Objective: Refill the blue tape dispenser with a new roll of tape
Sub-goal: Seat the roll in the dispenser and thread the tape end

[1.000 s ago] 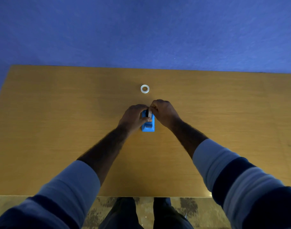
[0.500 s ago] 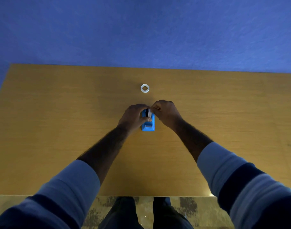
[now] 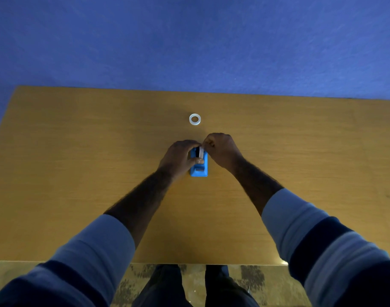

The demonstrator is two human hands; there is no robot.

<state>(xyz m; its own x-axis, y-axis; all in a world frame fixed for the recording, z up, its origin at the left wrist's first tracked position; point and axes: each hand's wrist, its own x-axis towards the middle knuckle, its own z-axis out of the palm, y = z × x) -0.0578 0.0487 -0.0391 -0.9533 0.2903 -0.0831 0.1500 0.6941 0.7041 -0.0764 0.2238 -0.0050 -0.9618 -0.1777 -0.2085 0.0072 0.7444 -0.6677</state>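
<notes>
dispenser: blue tape dispenser (image 3: 199, 168) sits mid-worktop (image 3: 78, 173)
left hand (image 3: 178, 157): wrapped round the dispenser's left side
right hand (image 3: 221, 149): pinching the white tape roll (image 3: 201, 152) in the dispenser
spare ring (image 3: 195, 119): just behind the dispenser, untouched

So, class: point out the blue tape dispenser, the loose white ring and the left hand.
blue tape dispenser (image 3: 198, 171): head view, near end of base.
loose white ring (image 3: 191, 119): head view, left rim.
left hand (image 3: 178, 157): head view, back of hand.

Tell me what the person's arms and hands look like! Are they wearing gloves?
No gloves. The left hand and right hand are bare, with bare forearms. Both sleeves are pushed up and striped in pale blue and dark navy bands.
</notes>
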